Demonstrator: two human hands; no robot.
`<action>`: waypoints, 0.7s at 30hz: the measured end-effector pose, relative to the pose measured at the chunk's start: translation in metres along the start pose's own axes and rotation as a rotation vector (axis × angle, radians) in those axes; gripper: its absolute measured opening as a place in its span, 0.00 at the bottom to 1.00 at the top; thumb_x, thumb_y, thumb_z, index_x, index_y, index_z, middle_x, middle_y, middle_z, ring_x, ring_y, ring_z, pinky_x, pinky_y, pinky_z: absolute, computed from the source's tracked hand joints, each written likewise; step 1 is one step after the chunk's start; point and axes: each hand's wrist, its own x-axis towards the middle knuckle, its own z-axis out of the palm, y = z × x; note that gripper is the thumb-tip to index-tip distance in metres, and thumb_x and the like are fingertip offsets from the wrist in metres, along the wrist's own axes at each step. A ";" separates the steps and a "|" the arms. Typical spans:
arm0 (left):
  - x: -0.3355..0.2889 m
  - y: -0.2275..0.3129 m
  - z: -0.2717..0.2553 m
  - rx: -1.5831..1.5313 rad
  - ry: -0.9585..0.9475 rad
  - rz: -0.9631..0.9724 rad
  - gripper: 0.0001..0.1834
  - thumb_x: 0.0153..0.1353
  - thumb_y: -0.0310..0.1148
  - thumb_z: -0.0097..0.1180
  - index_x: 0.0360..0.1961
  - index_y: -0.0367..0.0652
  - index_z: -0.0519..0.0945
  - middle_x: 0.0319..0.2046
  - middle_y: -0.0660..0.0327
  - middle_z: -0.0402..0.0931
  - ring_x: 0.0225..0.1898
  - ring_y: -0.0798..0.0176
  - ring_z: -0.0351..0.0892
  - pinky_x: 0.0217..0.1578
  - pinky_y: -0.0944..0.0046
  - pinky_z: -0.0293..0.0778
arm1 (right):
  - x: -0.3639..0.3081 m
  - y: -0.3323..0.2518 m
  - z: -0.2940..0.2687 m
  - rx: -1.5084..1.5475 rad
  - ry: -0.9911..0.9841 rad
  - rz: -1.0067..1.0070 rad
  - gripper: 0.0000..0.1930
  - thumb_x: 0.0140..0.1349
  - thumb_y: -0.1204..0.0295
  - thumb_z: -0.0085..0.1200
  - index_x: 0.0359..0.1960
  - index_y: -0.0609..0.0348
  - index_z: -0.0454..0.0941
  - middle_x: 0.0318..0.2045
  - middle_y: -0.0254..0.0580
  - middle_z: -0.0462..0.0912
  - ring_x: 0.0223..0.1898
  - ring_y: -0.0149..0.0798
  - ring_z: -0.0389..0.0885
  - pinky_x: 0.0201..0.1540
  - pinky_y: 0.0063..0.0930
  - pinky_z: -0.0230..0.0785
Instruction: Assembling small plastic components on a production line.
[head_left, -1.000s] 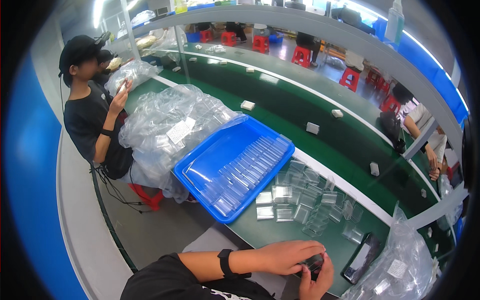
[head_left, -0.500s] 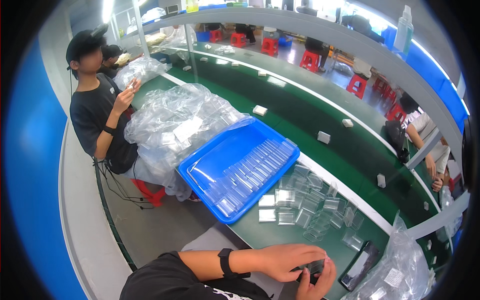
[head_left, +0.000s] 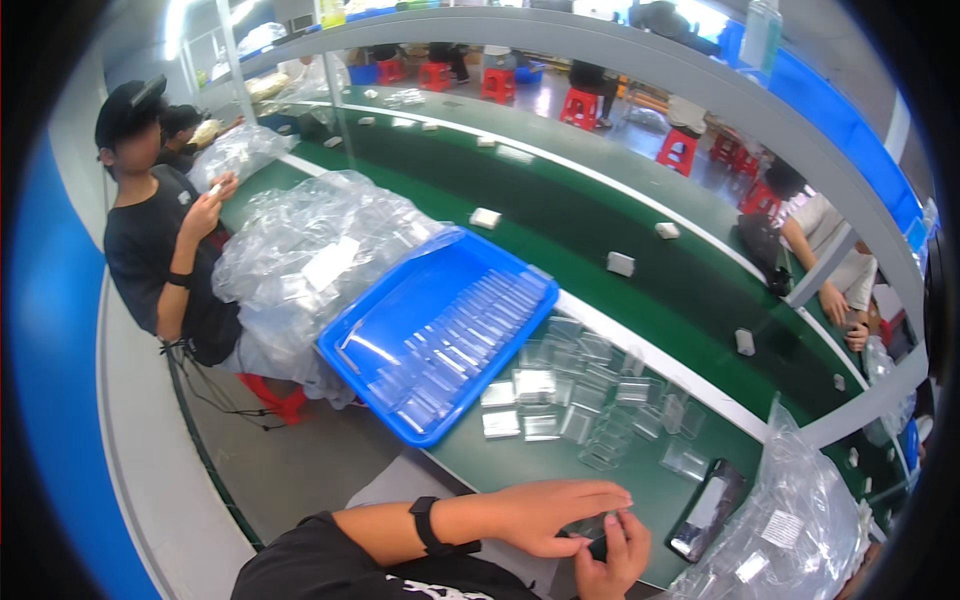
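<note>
At the table's near edge, my left hand [head_left: 550, 512] and my right hand [head_left: 615, 562] come together with curled fingers. A small clear plastic case [head_left: 588, 526] is between them, gripped by its edges; the fingers hide much of it. Just beyond my hands, many similar clear plastic cases [head_left: 585, 424] lie loose in a spread-out heap on the green table [head_left: 500, 462]. To the left, a blue tray [head_left: 330, 348] holds overlapping rows of clear cases [head_left: 445, 350]. A black, phone-like flat object [head_left: 708, 512] with a pale face lies right of my hands.
A clear plastic bag [head_left: 790, 520] stands at the near right. Large clear bags [head_left: 330, 235] lie beyond the tray, beside a seated co-worker [head_left: 160, 240]. A green conveyor belt [head_left: 560, 232] carries spaced white pieces past the table. Grey frame bars [head_left: 860, 400] rise at the right.
The whole scene has shifted a little to the left in the picture. My hands stay together around the clear case, with only slight finger movement.
</note>
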 end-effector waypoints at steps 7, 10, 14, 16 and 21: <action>-0.004 -0.001 -0.001 -0.069 -0.013 -0.015 0.38 0.58 0.28 0.57 0.72 0.38 0.65 0.70 0.48 0.65 0.70 0.44 0.68 0.67 0.51 0.68 | -0.001 0.007 0.011 -0.067 0.095 -0.109 0.31 0.43 0.70 0.76 0.54 0.58 0.81 0.43 0.50 0.85 0.37 0.46 0.84 0.39 0.35 0.77; -0.006 0.000 0.000 -0.022 0.015 0.008 0.38 0.57 0.27 0.57 0.72 0.38 0.65 0.70 0.49 0.66 0.69 0.45 0.69 0.66 0.51 0.69 | -0.003 0.006 0.007 0.017 0.000 -0.036 0.29 0.45 0.71 0.72 0.54 0.59 0.80 0.49 0.56 0.84 0.42 0.54 0.85 0.41 0.41 0.78; -0.003 0.001 -0.003 0.031 -0.055 -0.084 0.38 0.57 0.27 0.57 0.72 0.41 0.66 0.70 0.50 0.66 0.68 0.46 0.70 0.65 0.51 0.70 | -0.008 0.001 0.006 -0.005 -0.034 0.029 0.31 0.47 0.70 0.75 0.57 0.54 0.83 0.52 0.53 0.83 0.46 0.56 0.84 0.48 0.44 0.78; -0.001 0.000 -0.002 0.016 -0.028 -0.068 0.38 0.57 0.27 0.57 0.72 0.41 0.66 0.70 0.50 0.66 0.68 0.46 0.70 0.64 0.51 0.71 | -0.003 0.005 0.006 -0.016 -0.031 0.002 0.31 0.48 0.69 0.75 0.58 0.53 0.82 0.52 0.53 0.83 0.46 0.56 0.85 0.48 0.43 0.78; -0.008 0.004 0.003 -0.029 0.013 -0.049 0.37 0.58 0.27 0.57 0.71 0.41 0.67 0.69 0.51 0.66 0.66 0.46 0.72 0.63 0.52 0.72 | 0.000 0.005 0.010 -0.029 0.029 -0.098 0.30 0.43 0.68 0.76 0.53 0.55 0.82 0.45 0.48 0.83 0.32 0.47 0.82 0.32 0.37 0.75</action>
